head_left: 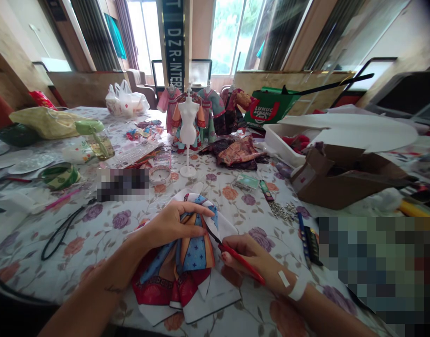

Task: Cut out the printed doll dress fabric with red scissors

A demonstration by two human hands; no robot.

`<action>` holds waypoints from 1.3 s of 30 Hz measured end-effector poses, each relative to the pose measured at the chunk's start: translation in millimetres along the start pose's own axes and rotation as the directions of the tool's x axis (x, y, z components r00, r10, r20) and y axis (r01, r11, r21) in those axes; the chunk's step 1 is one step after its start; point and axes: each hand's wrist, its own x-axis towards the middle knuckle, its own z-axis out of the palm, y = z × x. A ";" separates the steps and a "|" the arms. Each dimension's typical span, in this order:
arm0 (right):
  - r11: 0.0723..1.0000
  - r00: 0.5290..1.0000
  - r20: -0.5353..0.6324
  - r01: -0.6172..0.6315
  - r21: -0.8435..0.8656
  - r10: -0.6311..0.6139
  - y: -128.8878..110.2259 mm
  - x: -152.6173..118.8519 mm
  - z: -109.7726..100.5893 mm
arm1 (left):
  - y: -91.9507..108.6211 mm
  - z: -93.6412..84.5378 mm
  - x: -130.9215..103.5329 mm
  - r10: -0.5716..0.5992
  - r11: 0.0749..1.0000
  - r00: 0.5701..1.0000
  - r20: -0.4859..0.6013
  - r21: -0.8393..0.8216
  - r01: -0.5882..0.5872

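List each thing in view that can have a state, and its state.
Patterned cloth: gathered, in left hand
Red-handled tool: held in right hand
White dress form: upright, bare
Cardboard box: open
White bin: open, red items inside
Green-lidded jug: closed
Green bag: upright

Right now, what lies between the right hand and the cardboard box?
In the head view, a scatter of small pieces lies on the flowered tablecloth between the right hand and the box.

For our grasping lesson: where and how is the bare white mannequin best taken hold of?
Probably by its pole, hand coming from the near side: the pole is slim and upright between torso and base, while dresses crowd behind the torso.
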 end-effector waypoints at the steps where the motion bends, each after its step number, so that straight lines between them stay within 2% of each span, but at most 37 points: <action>1: 1.000 1.000 0.001 0.002 0.006 -0.002 0.3 -0.1 -0.1 | -0.1 0.2 0.0 0.004 1.000 1.000 -0.001 -0.006 -0.004; 9: 1.000 1.000 0.007 0.016 0.023 -0.016 3.6 0.5 -1.6 | 0.0 1.1 0.2 0.005 0.998 1.000 -0.015 -0.060 -0.006; 16: 0.988 0.999 0.020 0.040 0.146 -0.044 4.4 2.6 1.4 | -1.2 2.5 0.9 0.015 0.997 0.998 -0.054 -0.073 -0.019; 28: 0.988 0.999 -0.032 0.009 0.155 -0.004 4.9 1.8 3.0 | -1.0 1.7 0.8 0.021 0.997 0.998 -0.057 -0.071 -0.025; 39: 0.989 1.000 -0.020 0.006 0.148 -0.003 2.3 1.2 4.2 | 3.8 -0.3 -0.9 0.022 0.997 0.999 -0.034 -0.069 -0.024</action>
